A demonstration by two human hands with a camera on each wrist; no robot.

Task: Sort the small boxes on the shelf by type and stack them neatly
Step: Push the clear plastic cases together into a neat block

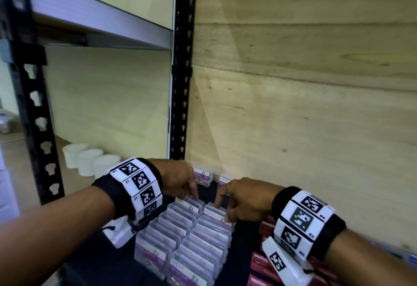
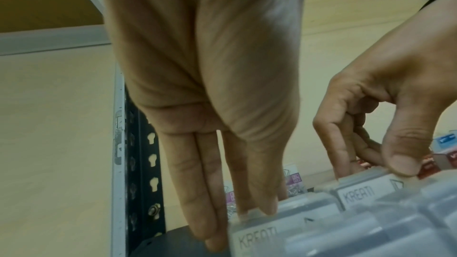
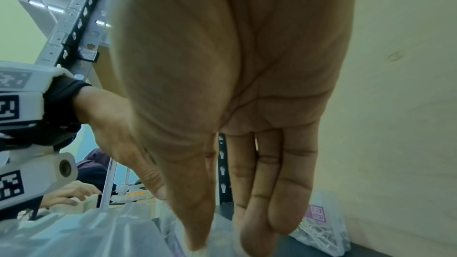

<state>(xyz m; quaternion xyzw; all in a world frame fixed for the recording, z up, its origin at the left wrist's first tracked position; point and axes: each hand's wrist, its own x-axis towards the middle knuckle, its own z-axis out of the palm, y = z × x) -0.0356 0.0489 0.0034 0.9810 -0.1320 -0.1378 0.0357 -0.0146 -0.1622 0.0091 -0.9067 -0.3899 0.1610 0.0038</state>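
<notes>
Left grip: left hand has straight fingers pressed against the far end of the left row of clear boxes, fingertips on the last box's top edge; it grasps nothing.
Right grip: right hand pinches the rearmost box of the right row between thumb and fingers (the left wrist view shows the thumb on its edge).
Done: two rows of clear purple-labelled boxes stand on edge side by side on the dark shelf, packed close; a group of red boxes lies apart to the right, under the right wrist.
Left: two loose clear boxes sit behind the rows against the wooden back panel, not yet joined to either row.
Judgement: sorting looks mostly finished; what remains seems to be squaring the row ends and adding the strays.
Nearby: white tubs stand on the neighbouring shelf, untouched.
</notes>
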